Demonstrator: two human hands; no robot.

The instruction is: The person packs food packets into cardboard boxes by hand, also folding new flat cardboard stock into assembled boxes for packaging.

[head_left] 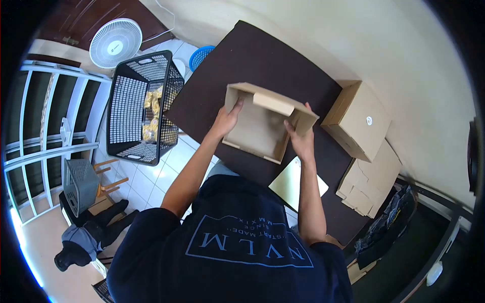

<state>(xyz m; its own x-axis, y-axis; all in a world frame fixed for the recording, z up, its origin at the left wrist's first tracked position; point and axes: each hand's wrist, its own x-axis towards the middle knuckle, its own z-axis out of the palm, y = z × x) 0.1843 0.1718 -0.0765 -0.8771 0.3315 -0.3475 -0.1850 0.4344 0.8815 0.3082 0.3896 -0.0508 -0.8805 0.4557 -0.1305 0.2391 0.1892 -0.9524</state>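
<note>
An open cardboard box (pixel 252 126) is between my two hands over the dark table, its hollow inside facing me. A folded flap (pixel 273 104) stands along its far wall. My left hand (pixel 226 122) grips the left wall, thumb inside and the other fingers hidden behind the board. On the right side, my right hand (pixel 301 141) holds the other wall with its thumb inside; a fingertip shows above the edge. Below the box, partly covered by my right forearm, lies a shiny pale flat panel (pixel 289 186).
A closed cardboard box (pixel 361 121) and flattened cardboard (pixel 373 178) rest at the table's right. Left of the dark table (pixel 242 55) stands a black basket (pixel 132 108) holding yellow packets (pixel 150 129). A white fan (pixel 115 44) and blue basket (pixel 201 56) are behind.
</note>
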